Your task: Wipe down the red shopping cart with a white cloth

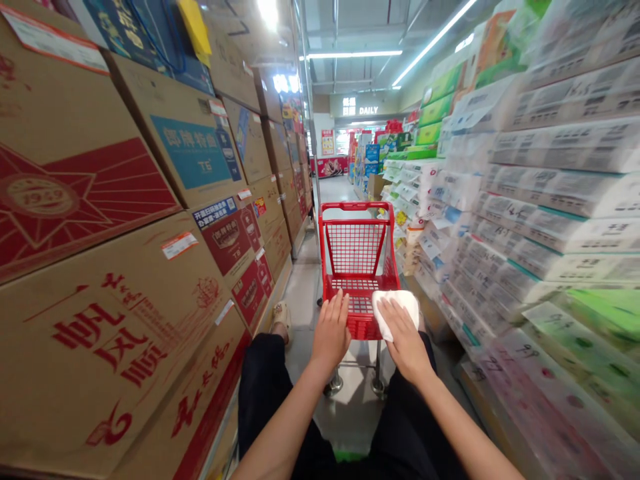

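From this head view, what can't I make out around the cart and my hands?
- Cart near rim, head view: hidden under the left hand, right hand and white cloth.
- Cart wheels: mostly hidden behind both forearms.
- Floor under the legs: cut off by the bottom edge.
- Wrapped packs, right: print blurred.

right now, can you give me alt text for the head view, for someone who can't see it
A person's left hand rests flat on the near rim of a small red shopping cart, while the right hand presses a white cloth onto that rim. The cart stands in a narrow store aisle between stacked cardboard boxes and wrapped tissue packs.
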`<state>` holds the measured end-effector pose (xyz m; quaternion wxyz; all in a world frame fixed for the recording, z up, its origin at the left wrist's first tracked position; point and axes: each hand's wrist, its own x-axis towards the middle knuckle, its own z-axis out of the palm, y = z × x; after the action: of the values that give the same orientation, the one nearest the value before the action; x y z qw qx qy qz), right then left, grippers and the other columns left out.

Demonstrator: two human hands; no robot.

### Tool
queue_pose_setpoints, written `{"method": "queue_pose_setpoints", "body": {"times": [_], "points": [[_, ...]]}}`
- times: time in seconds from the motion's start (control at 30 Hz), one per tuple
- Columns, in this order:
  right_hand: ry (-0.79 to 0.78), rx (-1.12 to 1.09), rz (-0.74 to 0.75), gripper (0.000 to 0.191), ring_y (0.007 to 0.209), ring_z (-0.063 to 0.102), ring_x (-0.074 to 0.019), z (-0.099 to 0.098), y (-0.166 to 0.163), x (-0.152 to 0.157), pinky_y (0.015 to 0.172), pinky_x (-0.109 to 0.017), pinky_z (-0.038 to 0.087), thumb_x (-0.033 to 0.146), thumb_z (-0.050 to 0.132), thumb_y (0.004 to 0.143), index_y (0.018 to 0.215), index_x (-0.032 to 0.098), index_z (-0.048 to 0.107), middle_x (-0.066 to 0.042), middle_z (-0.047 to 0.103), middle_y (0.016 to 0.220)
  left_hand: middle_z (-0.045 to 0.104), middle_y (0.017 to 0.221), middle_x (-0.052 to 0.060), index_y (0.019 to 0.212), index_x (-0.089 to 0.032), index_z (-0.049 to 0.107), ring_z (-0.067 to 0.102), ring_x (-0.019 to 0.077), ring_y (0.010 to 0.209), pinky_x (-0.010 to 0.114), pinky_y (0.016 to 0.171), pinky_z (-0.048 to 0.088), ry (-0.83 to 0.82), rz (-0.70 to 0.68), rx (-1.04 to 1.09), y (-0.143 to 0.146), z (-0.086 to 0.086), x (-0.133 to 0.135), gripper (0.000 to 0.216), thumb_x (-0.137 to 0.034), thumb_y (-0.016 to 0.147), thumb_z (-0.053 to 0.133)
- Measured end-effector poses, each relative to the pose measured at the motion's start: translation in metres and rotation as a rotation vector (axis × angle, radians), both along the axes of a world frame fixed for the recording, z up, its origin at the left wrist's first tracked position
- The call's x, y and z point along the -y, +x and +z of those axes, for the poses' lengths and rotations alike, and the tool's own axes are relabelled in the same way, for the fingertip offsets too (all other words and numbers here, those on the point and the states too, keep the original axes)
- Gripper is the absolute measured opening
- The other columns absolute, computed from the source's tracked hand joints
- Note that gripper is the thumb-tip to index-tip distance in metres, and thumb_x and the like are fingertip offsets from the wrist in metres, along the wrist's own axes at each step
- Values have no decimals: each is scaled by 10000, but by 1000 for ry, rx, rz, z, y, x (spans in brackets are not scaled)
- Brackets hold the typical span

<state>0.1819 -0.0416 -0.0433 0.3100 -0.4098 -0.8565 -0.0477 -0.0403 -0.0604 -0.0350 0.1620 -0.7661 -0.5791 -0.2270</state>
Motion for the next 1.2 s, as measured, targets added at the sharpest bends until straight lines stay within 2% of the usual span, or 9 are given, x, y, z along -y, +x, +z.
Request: {"method": "queue_pose_setpoints", "body": {"times": [0.23, 0.4, 0.6, 0.73, 0.87, 0.93, 1.03, 1.13, 1.2], "points": [[34, 44, -21, 807, 1517, 162, -238, -2, 5, -6, 1224, -511, 242, 79, 396, 883, 1599, 260, 71, -20, 230, 1642, 190, 1647, 113, 1574, -139, 170, 206, 254, 1512, 470, 1235, 236, 2, -41, 8, -3, -1, 2, 843, -134, 813, 534], [64, 60, -98, 732, 1507, 206, -243, -5, 12, -13, 1216, -539, 226, 131, 387, 933, 1596, 267, 110, -31, 295, 1617, 172, 1652, 96, 1579, -158, 167, 218, 251, 1509, 466, 1233, 239, 11, -116, 28, 0, 3, 6, 812, -166, 851, 526], [74, 62, -152, 738, 1502, 225, -254, -7, 13, -7, 1217, -564, 186, 133, 399, 924, 1596, 266, 124, -36, 321, 1606, 110, 1664, 100, 1576, -173, 193, 144, 302, 1523, 504, 1217, 267, 46, -12, 97, -6, -3, 11, 861, -122, 802, 566], [69, 57, -142, 789, 1504, 216, -259, -4, -12, 8, 1220, -567, 172, 103, 414, 890, 1598, 249, 99, -39, 313, 1610, 159, 1656, 96, 1561, -188, 254, 150, 320, 1520, 522, 1214, 274, 74, -25, 94, -7, -12, 10, 832, -141, 799, 585], [72, 71, 17, 826, 1511, 188, -255, 1, -52, 22, 1223, -546, 194, 93, 420, 861, 1600, 219, 71, -43, 277, 1625, 216, 1639, 121, 1565, -160, 236, 174, 322, 1515, 534, 1212, 272, 113, -32, 106, -6, -17, 9, 813, -161, 823, 569], [72, 89, 76, 822, 1509, 198, -244, 3, -56, 23, 1222, -533, 211, 92, 414, 862, 1599, 223, 76, -40, 278, 1624, 243, 1630, 126, 1567, -151, 227, 183, 314, 1513, 532, 1219, 256, 118, -37, 105, -7, -17, 10, 809, -163, 830, 559], [60, 131, 54, 822, 1505, 214, -226, 3, -29, 17, 1226, -517, 210, 85, 414, 864, 1597, 252, 81, -22, 284, 1622, 251, 1630, 107, 1565, -171, 245, 191, 300, 1513, 520, 1230, 237, 115, -44, 88, -9, -16, 13, 800, -152, 827, 554], [83, 107, -100, 784, 1503, 221, -240, -1, 11, 8, 1221, -553, 190, 105, 402, 902, 1595, 278, 79, -23, 297, 1617, 243, 1634, 94, 1561, -179, 259, 188, 294, 1515, 509, 1233, 233, 123, -50, 85, -7, -16, 15, 791, -145, 827, 550], [100, 68, -184, 763, 1503, 220, -258, -3, 22, 6, 1215, -579, 184, 120, 399, 920, 1595, 282, 84, -33, 310, 1612, 236, 1636, 97, 1559, -171, 262, 179, 297, 1517, 510, 1232, 235, 126, -60, 98, -1, -17, 15, 789, -143, 824, 548]]}}
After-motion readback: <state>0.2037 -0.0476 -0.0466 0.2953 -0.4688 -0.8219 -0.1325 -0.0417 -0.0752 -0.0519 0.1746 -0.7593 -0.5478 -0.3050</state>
